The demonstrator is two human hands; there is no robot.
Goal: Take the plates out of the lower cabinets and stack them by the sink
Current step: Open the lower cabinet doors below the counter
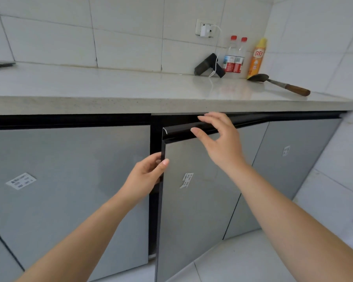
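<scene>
A grey lower cabinet door (198, 202) with a black top handle strip stands partly swung out under the counter. My left hand (145, 176) grips its free left edge, fingers wrapped behind it. Just above the black top strip hovers my right hand (218, 139), fingers spread and holding nothing. The gap beside the door is dark, and no plates show inside. No sink is in view.
The pale stone counter (110, 86) carries a black handheld device on a white cable (209, 65), two red-capped bottles (233, 55), a yellow spray can (257, 58) and a wooden-handled spatula (279, 84). Shut grey doors (69, 180) flank the open one. White floor tiles lie at the lower right.
</scene>
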